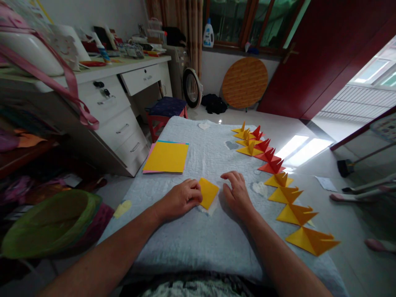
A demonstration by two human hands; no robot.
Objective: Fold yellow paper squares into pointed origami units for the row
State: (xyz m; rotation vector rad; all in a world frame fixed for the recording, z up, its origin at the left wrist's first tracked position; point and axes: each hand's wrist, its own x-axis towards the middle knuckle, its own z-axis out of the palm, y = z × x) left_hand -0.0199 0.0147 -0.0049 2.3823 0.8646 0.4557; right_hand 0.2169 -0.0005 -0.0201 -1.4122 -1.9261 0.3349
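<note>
A small folded yellow paper square (209, 193) stands on one corner on the pale blue table cover (198, 243). My left hand (187, 195) pinches its left edge, with thumb and fingers closed on it. Just right of the paper, my right hand (236, 190) holds nothing, its fingers curved and apart. A stack of coloured paper (168, 157), yellow on top with pink and blue edges showing, lies beyond my left hand. Several folded yellow paper cranes (297, 213) and red paper cranes (272, 161) are lined up along the table's right side.
A white desk with drawers (120, 123) is at the left, with a stool (167, 108) beside it. A green-rimmed basket (52, 222) stands on the floor at left. A round wooden board (245, 82) leans against the far wall; a red door (309, 53) is at right.
</note>
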